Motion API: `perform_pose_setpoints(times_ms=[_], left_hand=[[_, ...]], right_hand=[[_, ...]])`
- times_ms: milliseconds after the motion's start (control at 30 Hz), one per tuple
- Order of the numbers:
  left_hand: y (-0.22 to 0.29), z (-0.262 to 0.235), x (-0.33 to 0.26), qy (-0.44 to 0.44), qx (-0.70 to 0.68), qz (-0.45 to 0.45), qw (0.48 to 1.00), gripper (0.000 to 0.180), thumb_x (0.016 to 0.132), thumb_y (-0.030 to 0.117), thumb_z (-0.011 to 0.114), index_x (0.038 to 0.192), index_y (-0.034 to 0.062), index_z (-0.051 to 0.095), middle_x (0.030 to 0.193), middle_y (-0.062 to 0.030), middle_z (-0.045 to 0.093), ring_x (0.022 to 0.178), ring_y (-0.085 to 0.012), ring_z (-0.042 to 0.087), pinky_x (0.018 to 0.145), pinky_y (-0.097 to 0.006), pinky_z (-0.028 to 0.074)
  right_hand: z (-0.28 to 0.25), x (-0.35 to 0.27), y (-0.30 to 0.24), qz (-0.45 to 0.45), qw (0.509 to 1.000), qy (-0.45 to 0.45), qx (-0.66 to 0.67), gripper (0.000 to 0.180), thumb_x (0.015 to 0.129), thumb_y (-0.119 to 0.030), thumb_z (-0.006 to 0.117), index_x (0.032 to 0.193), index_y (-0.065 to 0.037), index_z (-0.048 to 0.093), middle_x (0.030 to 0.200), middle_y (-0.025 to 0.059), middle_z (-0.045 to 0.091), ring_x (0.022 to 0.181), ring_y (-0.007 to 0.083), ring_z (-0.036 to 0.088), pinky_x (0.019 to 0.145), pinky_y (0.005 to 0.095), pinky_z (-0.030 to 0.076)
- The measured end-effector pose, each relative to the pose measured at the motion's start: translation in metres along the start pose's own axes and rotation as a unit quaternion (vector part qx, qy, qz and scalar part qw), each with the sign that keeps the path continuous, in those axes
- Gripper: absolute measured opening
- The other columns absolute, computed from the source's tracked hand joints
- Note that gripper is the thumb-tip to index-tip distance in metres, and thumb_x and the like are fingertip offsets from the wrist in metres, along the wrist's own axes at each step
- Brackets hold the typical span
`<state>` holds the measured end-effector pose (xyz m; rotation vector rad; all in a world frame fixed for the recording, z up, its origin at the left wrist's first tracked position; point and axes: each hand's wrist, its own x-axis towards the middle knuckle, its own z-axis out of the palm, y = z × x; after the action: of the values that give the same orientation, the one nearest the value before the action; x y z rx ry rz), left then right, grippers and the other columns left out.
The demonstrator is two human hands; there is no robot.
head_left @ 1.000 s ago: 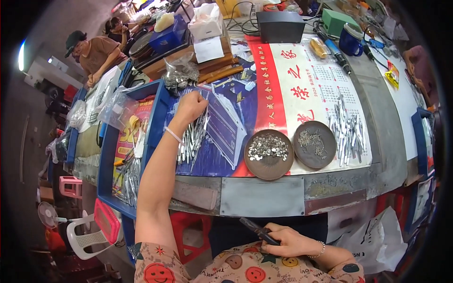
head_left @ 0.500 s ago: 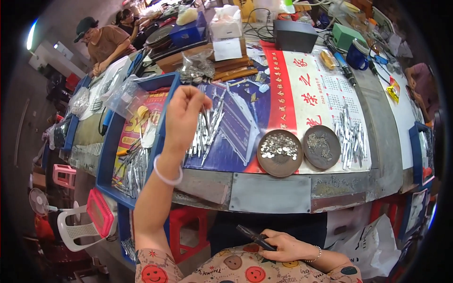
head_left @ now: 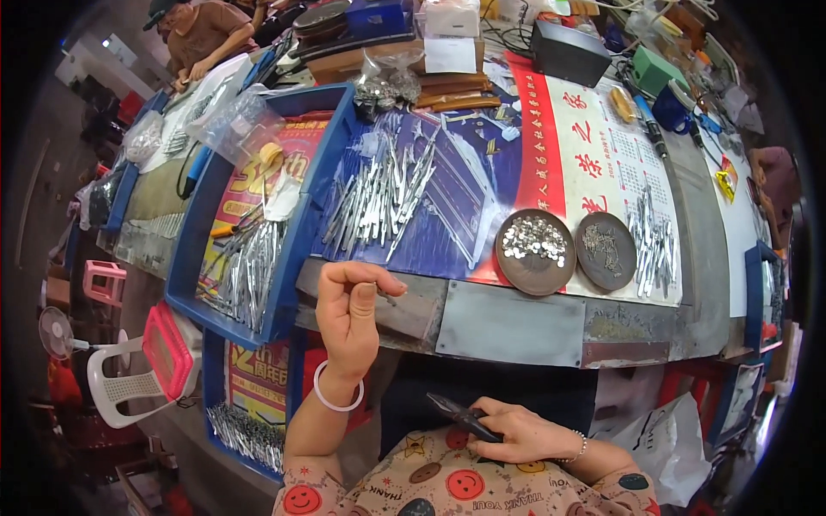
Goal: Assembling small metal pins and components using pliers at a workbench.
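Observation:
My left hand [head_left: 348,314] is raised just off the table's near edge, fingers loosely bent, thumb and index finger apart, with nothing visible between them. Beyond it, a loose pile of thin silvery metal strips [head_left: 379,193] lies on the dark blue printed sheet [head_left: 456,249]. Down at my lap, my right hand [head_left: 520,430] is wrapped round a pair of dark pliers [head_left: 460,414], whose jaws point up and to the left. Two round brown dishes lie to the right: one dish [head_left: 535,279] holds small shiny discs, the other dish [head_left: 613,277] tiny metal bits.
A blue tray [head_left: 305,232] at left contains metal strips and a plastic bag; a lower blue tray [head_left: 297,378] holds more pieces. More strips [head_left: 656,249] lie on the calendar sheet. A dark box [head_left: 572,52] stands behind. Across at far left, another person [head_left: 211,34] works.
My left hand has come back from above the strip pile toward me, to the table's near edge. My right hand still grips the pliers at my lap. The whole view has shifted slightly.

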<state>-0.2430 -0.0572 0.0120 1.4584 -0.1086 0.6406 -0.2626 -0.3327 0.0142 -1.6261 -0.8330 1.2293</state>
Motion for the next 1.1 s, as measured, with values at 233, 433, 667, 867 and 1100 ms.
perform_pose_setpoints(times_ms=[233,433,667,867,1100], left_hand=[[-0.007,0.006,-0.009,0.010,-0.042,-0.033,0.999,0.012,0.099,0.009,0.053,0.107,0.0014,0.049,0.098,-0.0114,0.061,0.079,-0.0154,0.060,0.075,-0.028,0.051],[-0.019,0.008,-0.028,0.029,-0.108,-0.047,0.993,0.011,0.098,0.008,0.055,0.106,-0.0004,0.052,0.096,-0.0109,0.060,0.079,-0.0142,0.059,0.074,-0.027,0.051],[-0.017,0.017,-0.035,-0.024,-0.148,-0.021,0.988,0.010,0.099,0.009,0.054,0.102,-0.0005,0.053,0.096,-0.0121,0.058,0.077,-0.0135,0.059,0.073,-0.025,0.050],[-0.021,0.012,-0.039,-0.056,-0.108,0.002,0.993,0.013,0.099,0.012,0.054,0.103,0.0000,0.053,0.095,-0.0117,0.057,0.077,-0.0132,0.060,0.072,-0.025,0.050],[-0.031,0.011,-0.037,-0.062,-0.100,0.024,0.993,0.009,0.096,0.007,0.058,0.101,-0.0001,0.055,0.093,-0.0129,0.061,0.076,-0.0153,0.060,0.069,-0.025,0.049]], right_hand=[[-0.001,-0.003,-0.006,-0.011,0.999,0.053,-0.008,0.027,0.089,-0.023,0.064,0.093,0.004,0.065,0.116,0.0179,0.054,0.082,0.0332,0.062,0.074,0.0387,0.049],[-0.024,-0.002,-0.046,-0.045,0.988,0.123,-0.076,0.019,0.086,-0.020,0.069,0.089,-0.001,0.067,0.112,0.0175,0.056,0.087,0.0328,0.063,0.076,0.0383,0.051],[-0.043,0.017,-0.066,-0.099,0.951,0.202,-0.211,0.017,0.080,-0.016,0.073,0.084,-0.001,0.066,0.107,0.0160,0.057,0.074,0.0297,0.062,0.065,0.0358,0.051],[-0.061,0.025,-0.110,-0.276,0.832,0.265,-0.402,0.033,0.056,-0.013,0.081,0.080,0.003,0.065,0.100,0.0176,0.058,0.063,0.0266,0.057,0.054,0.0377,0.047],[-0.062,0.045,-0.123,-0.173,0.841,0.216,-0.466,0.025,0.064,-0.015,0.078,0.079,-0.002,0.064,0.101,0.0135,0.060,0.070,0.0245,0.057,0.054,0.0358,0.047]])
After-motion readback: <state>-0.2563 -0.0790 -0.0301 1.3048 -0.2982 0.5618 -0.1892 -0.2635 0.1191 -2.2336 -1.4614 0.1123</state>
